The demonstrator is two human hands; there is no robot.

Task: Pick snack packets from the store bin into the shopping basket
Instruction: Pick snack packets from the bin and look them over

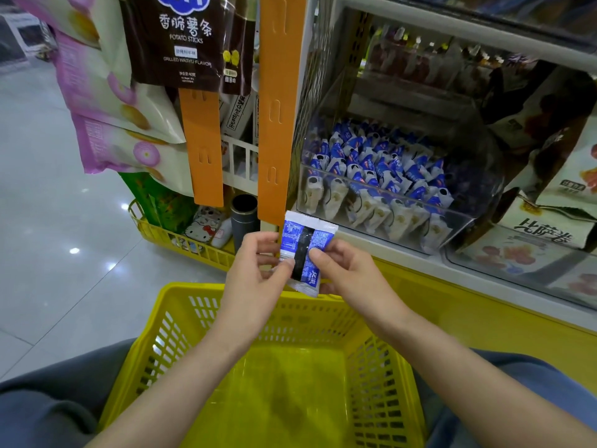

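Above the yellow basket's (pixel 193 295) far rim, we pinch one blue snack packet (pixel 305 253) between left hand (pixel 258 273) and right hand (pixel 342 270), long axis twelve-to-six; basket floor lies toward six, clear bin (pixel 387 189) at two.

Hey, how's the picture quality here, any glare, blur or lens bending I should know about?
Head view: bright light spots glare off the glossy floor; the clear bin front shows faint reflections; the shelf edge and edges curve from the wide lens; the blue packet held by left hand and right hand is sharp.
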